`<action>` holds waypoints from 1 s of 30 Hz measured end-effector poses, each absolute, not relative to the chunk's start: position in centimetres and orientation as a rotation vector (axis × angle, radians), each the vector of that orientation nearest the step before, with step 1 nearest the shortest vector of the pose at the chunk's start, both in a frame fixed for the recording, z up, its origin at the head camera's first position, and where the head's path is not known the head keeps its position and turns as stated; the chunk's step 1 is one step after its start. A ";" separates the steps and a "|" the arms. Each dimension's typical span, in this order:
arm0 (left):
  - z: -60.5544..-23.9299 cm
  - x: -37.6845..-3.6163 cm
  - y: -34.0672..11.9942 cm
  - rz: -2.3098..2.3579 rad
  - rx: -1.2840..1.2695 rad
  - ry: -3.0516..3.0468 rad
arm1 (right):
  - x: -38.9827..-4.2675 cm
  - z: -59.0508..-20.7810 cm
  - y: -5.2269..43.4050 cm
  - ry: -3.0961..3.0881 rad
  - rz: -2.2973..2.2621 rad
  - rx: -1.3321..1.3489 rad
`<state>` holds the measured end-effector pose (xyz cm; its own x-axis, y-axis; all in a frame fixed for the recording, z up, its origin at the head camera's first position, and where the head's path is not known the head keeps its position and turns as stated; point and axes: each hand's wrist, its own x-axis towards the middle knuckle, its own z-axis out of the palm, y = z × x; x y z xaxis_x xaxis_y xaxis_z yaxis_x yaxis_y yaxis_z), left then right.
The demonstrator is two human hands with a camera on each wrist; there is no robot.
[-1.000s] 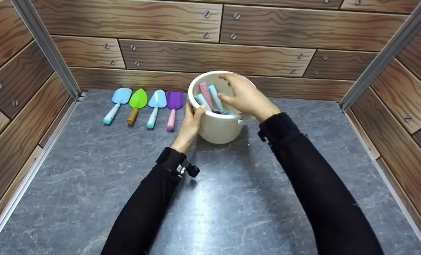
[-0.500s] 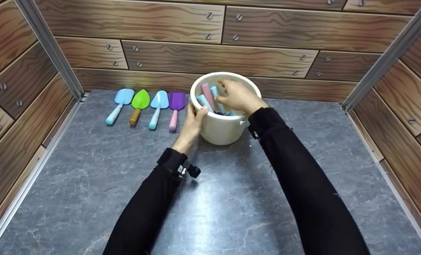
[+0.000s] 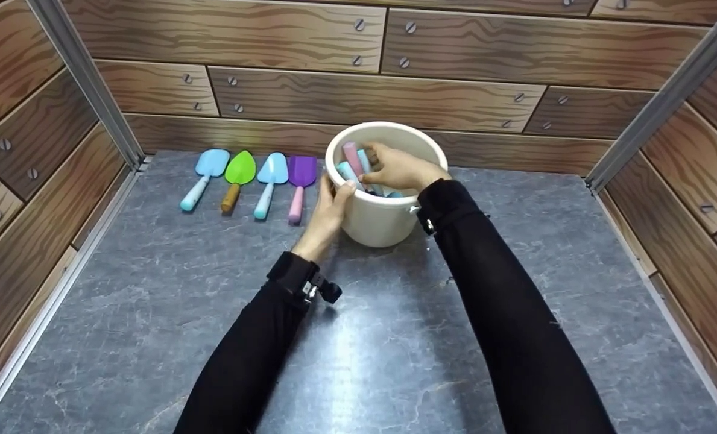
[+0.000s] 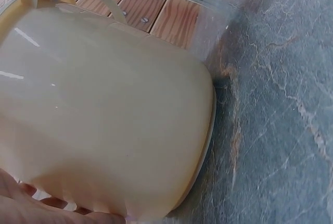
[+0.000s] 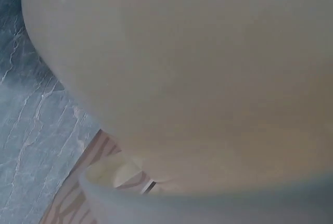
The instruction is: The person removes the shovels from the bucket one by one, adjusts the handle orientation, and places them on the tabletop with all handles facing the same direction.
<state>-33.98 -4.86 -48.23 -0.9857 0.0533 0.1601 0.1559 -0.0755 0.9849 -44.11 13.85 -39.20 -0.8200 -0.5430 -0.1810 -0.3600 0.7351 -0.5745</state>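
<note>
A cream plastic bucket stands at the back middle of the grey table. Several toy trowel handles stick up inside it, among them a pink handle and a light blue handle. My left hand grips the bucket's left rim, thumb over the edge. My right hand reaches down into the bucket, with its fingers curled round a blue handle. The left wrist view shows the bucket wall close up, with my fingers at its base. In the right wrist view only the blurred bucket wall appears.
Left of the bucket lie a light blue trowel, a green trowel, a second light blue trowel and a purple trowel, side by side in a row. Wood-patterned walls close in the table at the back and on both sides.
My right hand has dropped from above the rim down into the bucket and closed on a handle. The left hand stays on the rim.
</note>
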 end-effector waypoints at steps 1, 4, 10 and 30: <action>-48.2 -34.0 -4.9 -2.245 -0.236 -2.083 | -43.8 -39.0 13.7 2.592 -0.775 -0.716; -48.3 -34.0 -5.0 -2.253 -0.233 -2.079 | -43.4 -38.7 13.6 2.600 -0.765 -0.753; -48.3 -34.0 -5.0 -2.254 -0.249 -2.092 | -44.8 -40.0 13.9 2.656 -0.738 -0.772; -48.7 -34.4 -5.0 -2.280 -0.253 -2.065 | -46.0 -40.7 15.5 2.830 -0.873 -0.928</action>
<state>-34.39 -4.97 -48.72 -0.9851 0.0688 0.1579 0.1503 -0.1042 0.9831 -45.96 15.47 -40.66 -0.8207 -0.5556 0.1334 -0.5342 0.6633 -0.5242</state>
